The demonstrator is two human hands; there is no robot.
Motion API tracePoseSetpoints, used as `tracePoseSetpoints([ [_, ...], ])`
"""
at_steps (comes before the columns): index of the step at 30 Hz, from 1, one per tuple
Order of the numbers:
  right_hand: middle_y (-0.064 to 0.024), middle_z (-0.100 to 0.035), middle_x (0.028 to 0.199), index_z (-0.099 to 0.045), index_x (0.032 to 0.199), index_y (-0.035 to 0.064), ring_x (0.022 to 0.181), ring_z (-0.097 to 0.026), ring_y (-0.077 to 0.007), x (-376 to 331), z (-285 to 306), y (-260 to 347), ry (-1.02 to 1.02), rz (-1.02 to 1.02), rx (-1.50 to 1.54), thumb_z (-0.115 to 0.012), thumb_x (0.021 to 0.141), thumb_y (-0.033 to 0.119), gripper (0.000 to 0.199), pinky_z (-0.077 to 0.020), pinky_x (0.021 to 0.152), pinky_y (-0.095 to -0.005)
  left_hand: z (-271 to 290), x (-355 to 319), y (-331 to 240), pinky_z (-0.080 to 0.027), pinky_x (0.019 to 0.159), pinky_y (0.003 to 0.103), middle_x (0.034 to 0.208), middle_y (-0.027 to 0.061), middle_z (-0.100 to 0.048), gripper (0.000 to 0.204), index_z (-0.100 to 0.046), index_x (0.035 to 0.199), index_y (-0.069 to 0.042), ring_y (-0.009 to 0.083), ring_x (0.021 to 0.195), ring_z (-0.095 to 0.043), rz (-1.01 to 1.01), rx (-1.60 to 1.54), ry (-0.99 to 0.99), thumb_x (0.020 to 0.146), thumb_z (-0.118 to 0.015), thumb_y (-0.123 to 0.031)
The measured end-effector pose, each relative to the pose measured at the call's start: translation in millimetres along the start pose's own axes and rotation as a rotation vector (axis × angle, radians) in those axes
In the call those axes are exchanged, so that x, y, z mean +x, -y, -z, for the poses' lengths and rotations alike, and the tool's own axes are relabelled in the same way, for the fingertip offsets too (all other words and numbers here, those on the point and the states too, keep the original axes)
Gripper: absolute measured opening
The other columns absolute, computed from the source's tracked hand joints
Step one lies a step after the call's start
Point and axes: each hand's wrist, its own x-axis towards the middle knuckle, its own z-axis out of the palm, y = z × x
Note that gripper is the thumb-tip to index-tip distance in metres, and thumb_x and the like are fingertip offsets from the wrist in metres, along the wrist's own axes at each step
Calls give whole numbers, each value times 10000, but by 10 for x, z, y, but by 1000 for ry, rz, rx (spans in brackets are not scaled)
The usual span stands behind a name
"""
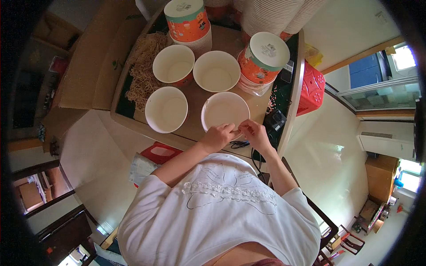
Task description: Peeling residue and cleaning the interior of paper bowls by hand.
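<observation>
A white-lined paper tub (pixel 225 106) stands near the table's front edge. At its near right rim my left hand (pixel 217 137) and my right hand (pixel 254 132) meet, fingertips almost touching. Both hands are closed in a pinch; whatever lies between the fingers is too small to make out. Three more open tubs stand around it: one on the left (pixel 166 110), one behind that (pixel 174 64), and one (pixel 216 71) at back right. To the right, an upside-down orange-and-green paper tub (pixel 264 57) tops a short stack.
Shredded tan paper (pixel 146 62) is heaped on the table's left, beside a cardboard box (pixel 95 57). Tall stacks of tubs (pixel 273 15) and another upturned tub (pixel 187 22) stand behind. A small black camera (pixel 276 119), cables (pixel 239 144) and pink bits (pixel 272 98) lie at right, near a red stool (pixel 310 88).
</observation>
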Motion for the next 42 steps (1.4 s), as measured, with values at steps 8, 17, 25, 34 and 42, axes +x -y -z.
tracePoseSetpoints([
  [8, -99, -548, 862, -623, 858, 16, 641, -566, -179, 21, 7, 90, -99, 149, -88, -606, 825, 40, 44, -466, 572, -272, -81, 93, 72, -502, 537, 303, 739, 8, -518, 68, -619, 785, -139, 151, 679, -588, -58, 63, -18, 803, -596, -201],
  [17, -93, -543, 831, -640, 857, 20, 657, -554, -166, 33, 6, 21, -158, 122, -11, -619, 799, 24, 62, -453, 582, -260, 2, 216, -10, -507, 602, 348, 849, 48, -540, 86, -589, 803, -94, 227, 760, -598, 118, -254, -9, 764, -631, -158],
  [25, -95, -531, 809, -648, 841, 51, 662, -552, -211, -66, -63, 83, -246, 145, -174, -643, 785, 50, 57, -457, 592, -294, 0, 174, -38, -495, 629, 366, 879, 64, -531, 120, -589, 798, -69, 250, 813, -590, 204, -394, -45, 764, -669, -151],
  [34, -80, -526, 805, -619, 860, 31, 665, -545, -172, -179, -213, 3, -297, 108, -58, -635, 813, 27, 50, -447, 591, -263, -238, 149, 147, -444, 585, 252, 767, 10, -551, 112, -620, 846, -22, 111, 653, -538, 615, -981, 64, 846, -634, -134],
  [42, -60, -535, 836, -586, 872, -5, 694, -531, -110, -233, -423, -9, -583, 163, 155, -622, 834, -14, 54, -439, 599, -218, -124, 266, 136, -322, 465, 184, 631, -54, -512, 160, -637, 844, -50, 18, 528, -426, 907, -1390, 350, 910, -574, -182],
])
